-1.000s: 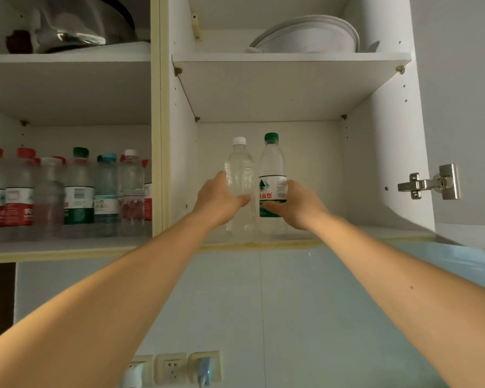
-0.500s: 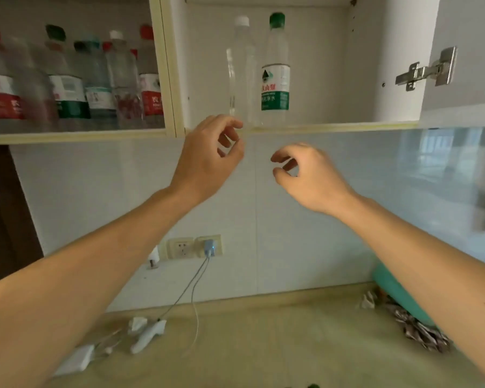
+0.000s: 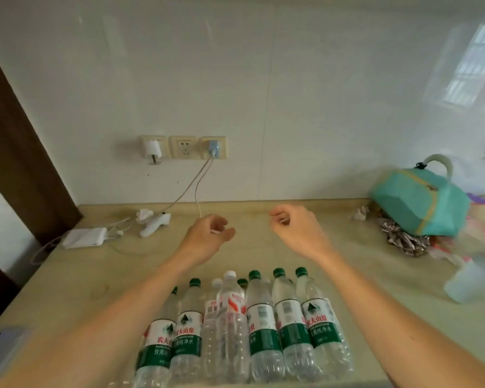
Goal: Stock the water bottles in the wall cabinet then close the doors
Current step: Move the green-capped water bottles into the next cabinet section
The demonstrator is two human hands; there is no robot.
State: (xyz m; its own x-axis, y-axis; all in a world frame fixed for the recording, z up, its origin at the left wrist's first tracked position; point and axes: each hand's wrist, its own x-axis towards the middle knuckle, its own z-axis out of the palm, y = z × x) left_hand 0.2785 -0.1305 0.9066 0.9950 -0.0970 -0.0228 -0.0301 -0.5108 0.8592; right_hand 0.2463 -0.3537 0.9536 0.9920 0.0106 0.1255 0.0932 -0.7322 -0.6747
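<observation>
Both hands empty, fingers loosely curled: left hand (image 3: 207,236), right hand (image 3: 297,233) above near water bottles (image 3: 261,323). I advise gripping mid-label, one bottle each.

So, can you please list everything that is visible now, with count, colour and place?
water bottles: about nine, clear, mostly green caps and labels, standing at counter's near edge
counter: one, beige
wall sockets: three, cream, on white wall
blue plug: one, right socket, cables hanging
white adapter: one, counter left
teal bag: one, counter right
crumpled wrappers: silvery, beside bag
left hand: empty, loosely curled, above counter
right hand: empty, loosely curled, above counter
</observation>
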